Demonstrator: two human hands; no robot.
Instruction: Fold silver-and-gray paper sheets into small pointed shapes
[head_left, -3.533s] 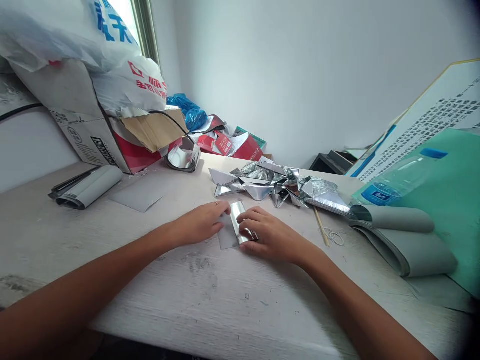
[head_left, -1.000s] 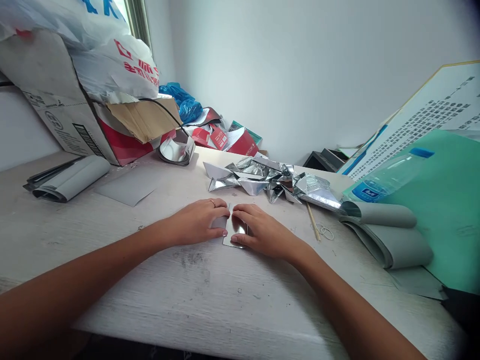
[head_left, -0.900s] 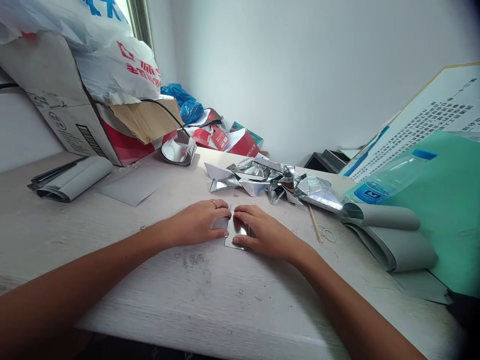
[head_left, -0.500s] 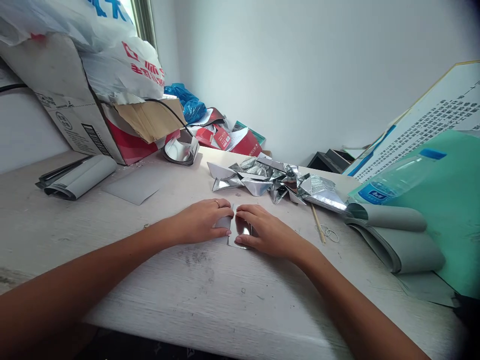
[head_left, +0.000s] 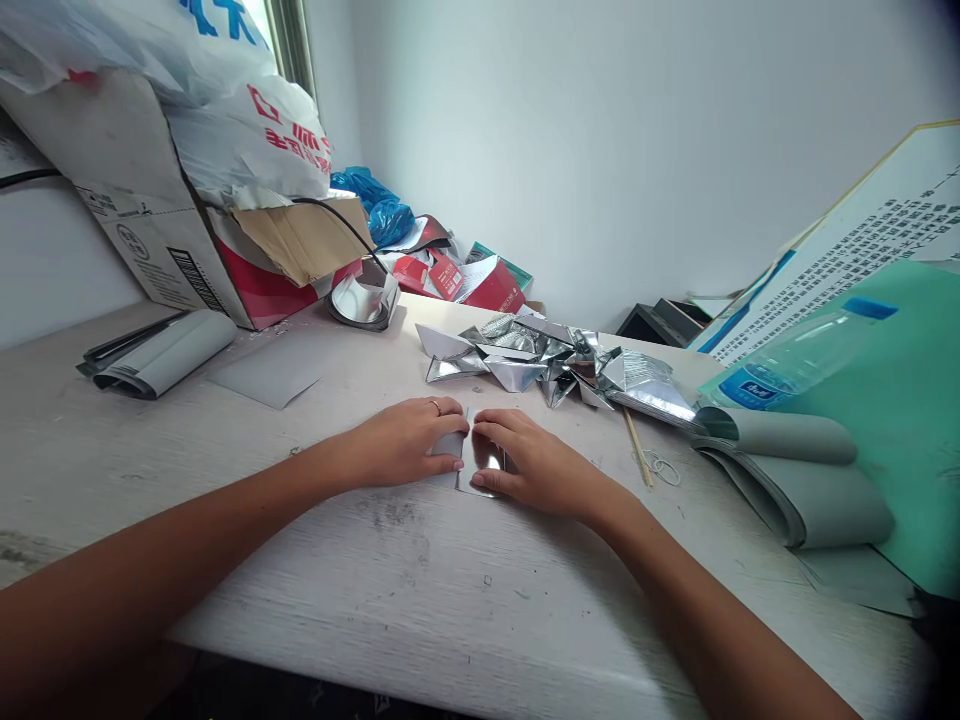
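Observation:
A small sheet of silver foil paper (head_left: pixel 488 456) lies on the table between my hands, its shiny side partly showing and its left part dull grey. My left hand (head_left: pixel 409 440), with a ring on one finger, holds the left part down with curled fingers and thumb. On the right, my right hand (head_left: pixel 529 457) grips the shiny part the same way, thumb near the front edge. The fingertips of both hands almost meet at a raised edge or crease along the middle. My fingers hide much of the sheet.
Behind my hands sits a pile of folded silver foil pieces (head_left: pixel 517 355). A wooden stick (head_left: pixel 637 445), a rubber band (head_left: pixel 664 468), a rolled paper stack (head_left: pixel 817 500) and a plastic bottle (head_left: pixel 810 360) are rightward. Leftward lie a loose grey sheet (head_left: pixel 266 370), another roll (head_left: pixel 169 355) and a cardboard box (head_left: pixel 150 230).

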